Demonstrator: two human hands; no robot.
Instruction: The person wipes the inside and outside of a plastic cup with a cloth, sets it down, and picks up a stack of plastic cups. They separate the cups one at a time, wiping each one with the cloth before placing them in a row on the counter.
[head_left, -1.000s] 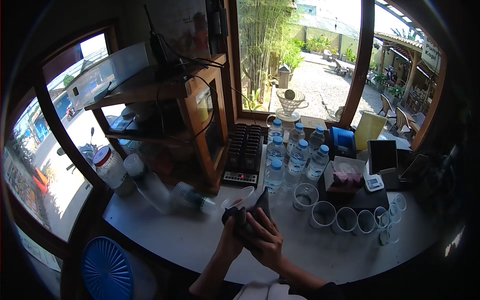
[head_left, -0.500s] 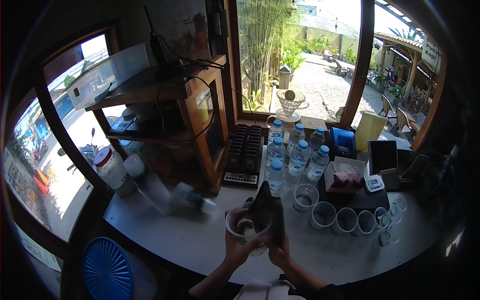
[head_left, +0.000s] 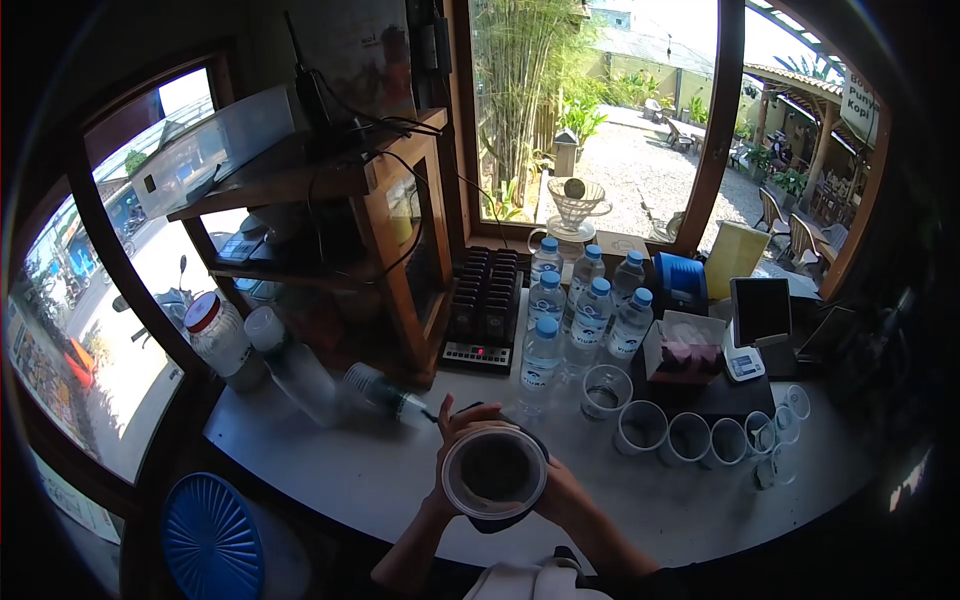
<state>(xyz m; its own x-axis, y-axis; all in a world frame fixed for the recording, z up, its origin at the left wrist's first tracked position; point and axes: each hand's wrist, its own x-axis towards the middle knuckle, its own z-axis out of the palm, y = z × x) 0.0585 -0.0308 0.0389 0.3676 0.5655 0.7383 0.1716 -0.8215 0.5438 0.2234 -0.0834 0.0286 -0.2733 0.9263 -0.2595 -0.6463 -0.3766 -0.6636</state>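
A clear plastic cup (head_left: 541, 490) is tilted with its round mouth towards me, and its inside looks dark. My left hand (head_left: 450, 440) is closed round the cup's left and far side, its fingers showing above the rim. Against the cup's right side is my right hand (head_left: 562, 490), closed on a dark cloth (head_left: 530, 430). That cloth wraps behind the cup and shows past the rim at the upper right. The cup hides most of the right fingers and much of the cloth. Both hands are above the pale counter (head_left: 340, 480).
Several water bottles (head_left: 540, 365) stand beyond the cup. A row of clear plastic cups (head_left: 688, 440) curves along the right. At the left are a red-lidded jar (head_left: 215, 335), stacked cups lying down (head_left: 385, 395) and a wooden shelf (head_left: 385, 240). A tablet (head_left: 760, 310) stands back right.
The cup has tipped so its mouth faces me more fully. The cloth, earlier upright at the right, is now mostly behind the cup. My left fingers have come up over the far side.
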